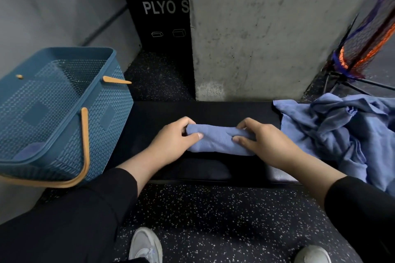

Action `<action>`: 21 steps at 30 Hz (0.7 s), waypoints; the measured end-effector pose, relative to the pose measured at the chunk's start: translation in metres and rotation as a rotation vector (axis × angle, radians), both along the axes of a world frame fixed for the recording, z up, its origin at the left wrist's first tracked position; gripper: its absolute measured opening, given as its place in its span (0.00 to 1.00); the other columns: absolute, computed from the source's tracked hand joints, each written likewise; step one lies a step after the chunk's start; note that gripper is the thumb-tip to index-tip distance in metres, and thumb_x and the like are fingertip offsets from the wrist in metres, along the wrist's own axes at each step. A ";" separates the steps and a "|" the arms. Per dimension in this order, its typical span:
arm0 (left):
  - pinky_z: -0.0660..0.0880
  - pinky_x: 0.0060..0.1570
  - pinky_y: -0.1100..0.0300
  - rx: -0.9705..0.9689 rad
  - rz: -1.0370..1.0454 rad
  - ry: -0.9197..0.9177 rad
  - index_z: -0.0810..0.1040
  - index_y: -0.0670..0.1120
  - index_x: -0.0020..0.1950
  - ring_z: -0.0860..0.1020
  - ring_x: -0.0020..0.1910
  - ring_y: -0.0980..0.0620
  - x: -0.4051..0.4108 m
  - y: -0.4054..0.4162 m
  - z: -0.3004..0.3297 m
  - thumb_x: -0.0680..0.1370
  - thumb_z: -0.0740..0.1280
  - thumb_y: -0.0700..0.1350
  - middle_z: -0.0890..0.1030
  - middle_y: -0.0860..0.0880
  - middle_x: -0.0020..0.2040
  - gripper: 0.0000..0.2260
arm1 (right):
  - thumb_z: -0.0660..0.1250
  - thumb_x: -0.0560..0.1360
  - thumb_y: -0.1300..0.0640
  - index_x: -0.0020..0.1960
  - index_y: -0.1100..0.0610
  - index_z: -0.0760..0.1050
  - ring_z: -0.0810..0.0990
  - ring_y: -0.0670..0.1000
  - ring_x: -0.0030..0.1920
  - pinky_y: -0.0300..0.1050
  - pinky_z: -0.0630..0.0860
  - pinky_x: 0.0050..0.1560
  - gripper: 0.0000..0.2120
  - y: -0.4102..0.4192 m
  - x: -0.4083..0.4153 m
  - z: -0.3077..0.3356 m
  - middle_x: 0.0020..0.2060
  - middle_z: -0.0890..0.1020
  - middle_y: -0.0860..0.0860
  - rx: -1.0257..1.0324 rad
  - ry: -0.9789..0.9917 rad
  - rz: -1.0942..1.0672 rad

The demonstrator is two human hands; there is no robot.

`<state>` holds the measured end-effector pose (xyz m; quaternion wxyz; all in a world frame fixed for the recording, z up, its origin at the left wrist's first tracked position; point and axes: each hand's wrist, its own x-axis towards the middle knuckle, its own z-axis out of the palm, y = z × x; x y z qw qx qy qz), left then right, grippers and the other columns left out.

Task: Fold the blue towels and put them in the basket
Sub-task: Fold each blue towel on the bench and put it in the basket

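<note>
A folded blue towel (215, 140) lies as a narrow bundle on the black padded bench (162, 111) in the middle. My left hand (173, 141) grips its left end, thumb on top. My right hand (265, 143) grips its right end. A heap of loose, crumpled blue towels (342, 130) covers the bench's right part. The teal woven basket (70, 113) with tan handles stands on the left, tilted toward me; a bit of blue cloth (30, 150) shows inside at its bottom.
A concrete pillar (267, 32) rises right behind the bench. A black box marked PLYO (162, 13) stands at the back. An orange and blue net on a black stand (363, 49) is at the far right. My shoes rest on speckled floor (213, 220).
</note>
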<state>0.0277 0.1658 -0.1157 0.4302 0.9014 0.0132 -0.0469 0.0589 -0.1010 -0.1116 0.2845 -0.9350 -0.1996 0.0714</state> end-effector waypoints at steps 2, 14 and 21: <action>0.79 0.46 0.54 -0.023 0.065 -0.003 0.79 0.54 0.46 0.82 0.44 0.54 0.008 -0.005 -0.004 0.77 0.70 0.52 0.84 0.53 0.41 0.03 | 0.67 0.77 0.43 0.52 0.47 0.73 0.79 0.43 0.40 0.34 0.70 0.37 0.09 0.004 0.007 0.002 0.38 0.81 0.45 0.044 0.010 -0.062; 0.63 0.70 0.52 0.531 -0.173 -0.299 0.75 0.51 0.73 0.68 0.73 0.50 0.017 -0.018 -0.026 0.81 0.55 0.45 0.72 0.52 0.74 0.21 | 0.58 0.81 0.51 0.59 0.51 0.80 0.79 0.50 0.60 0.55 0.68 0.65 0.14 0.035 0.022 -0.022 0.59 0.81 0.46 -0.131 -0.647 0.084; 0.46 0.79 0.46 0.558 -0.270 -0.008 0.51 0.58 0.82 0.47 0.80 0.59 0.013 -0.007 -0.030 0.84 0.47 0.60 0.50 0.58 0.82 0.25 | 0.37 0.80 0.37 0.81 0.50 0.54 0.55 0.44 0.79 0.52 0.47 0.79 0.33 0.035 0.018 -0.035 0.79 0.57 0.43 -0.305 -0.141 0.248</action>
